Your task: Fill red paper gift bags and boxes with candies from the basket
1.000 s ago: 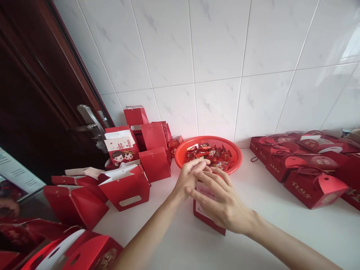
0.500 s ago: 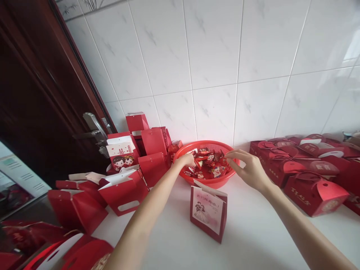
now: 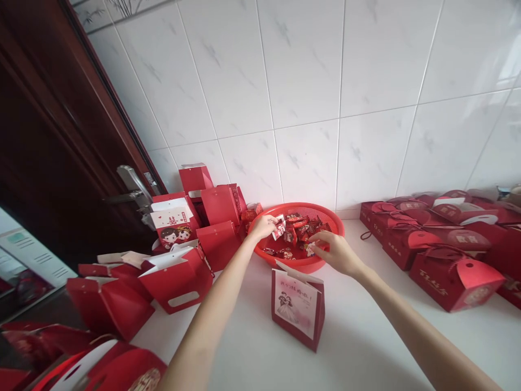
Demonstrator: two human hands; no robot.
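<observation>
nearest, low and to the left of the left forearm, a flap-topped red box (image 3: 126, 372) is showing a round gold emblem. on the near side of both hands, a printed gift box (image 3: 295, 308) is standing upright on the white tabletop (image 3: 358, 347), its front panel showing a couple and chinese script ending in an exclamation mark. bare tabletop is running along either side of it, with open room reaching right of the right hand to the closed red boxes (image 3: 451, 277); their gold characters are too small to read surely.

the left hand (image 3: 264, 227) is pinching a wrapped candy (image 3: 279, 228) over the left part of the red plastic basket (image 3: 301, 265). the right hand (image 3: 336, 252) is curling its fingers over the basket's right side; whether it is gripping anything, i cannot tell. between the hands, more wrapped candies (image 3: 299, 231) are lying inside the rim.

left of the left hand, open red boxes (image 3: 175, 282) are crowding together. beyond the hands, the tiled wall (image 3: 305, 152) is rising behind the basket.
</observation>
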